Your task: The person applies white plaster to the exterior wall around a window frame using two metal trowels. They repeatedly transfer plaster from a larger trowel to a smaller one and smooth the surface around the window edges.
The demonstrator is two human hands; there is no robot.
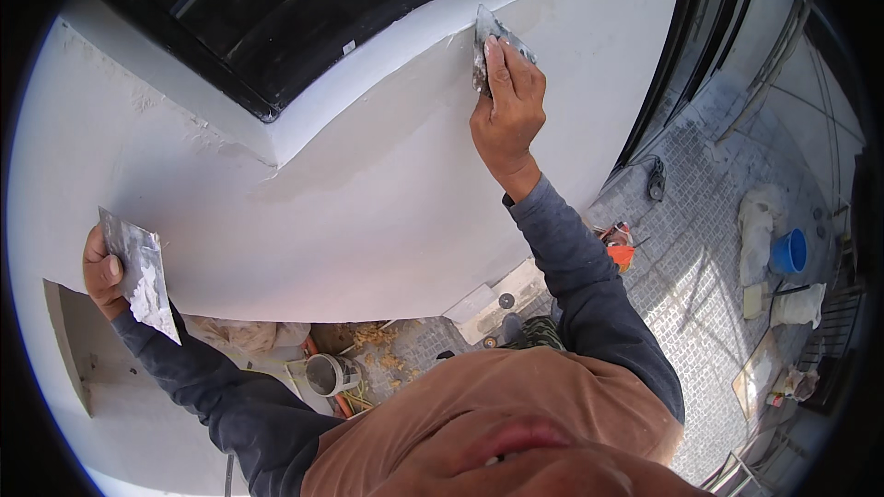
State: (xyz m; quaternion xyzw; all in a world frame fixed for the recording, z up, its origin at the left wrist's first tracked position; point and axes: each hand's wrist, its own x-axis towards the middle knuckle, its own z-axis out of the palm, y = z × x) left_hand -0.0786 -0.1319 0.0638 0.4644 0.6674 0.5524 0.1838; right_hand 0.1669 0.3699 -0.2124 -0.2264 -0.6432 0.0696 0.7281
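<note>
Most fingers of the left hand [101, 274] are hidden behind the metal plate [134, 258] it grips, thumb over the near side. The right hand [509, 120] pinches a scraper blade [488, 26], covering much of it; whether the blade touches the wall [387, 221] is hard to tell. The plate's long axis slants from upper left to lower right, white paste [149, 299] toward its lower end. The blade extends beyond the right fingertips, beside the window recess's edge [368, 97], near its right corner.
</note>
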